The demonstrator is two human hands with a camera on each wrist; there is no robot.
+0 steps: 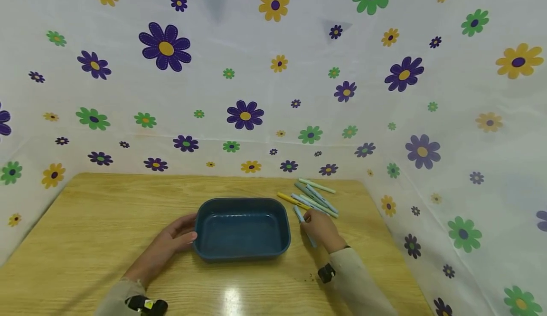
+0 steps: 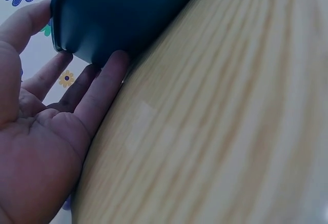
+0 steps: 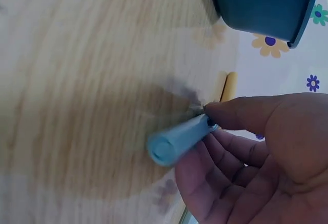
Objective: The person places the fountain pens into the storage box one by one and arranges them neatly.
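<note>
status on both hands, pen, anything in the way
Left hand touching blue container. Right hand pinching light blue pen. Other pens just beyond; nothing seen between held pen and container.

Wood-grain table (image 1: pixel 128 202), blue rectangular dish (image 1: pixel 243 236) resting on it, loose pens (image 1: pixel 321 198) toward the far right.

Wide passage over the table (image 1: pixel 107 211) left of the left hand (image 1: pixel 173 237); narrow gap between dish (image 1: pixel 242 235) and right hand (image 1: pixel 324 230); pens (image 1: pixel 318 205) crowd its far side; flowered cloth (image 1: pixel 205 88) walls the back.
</note>
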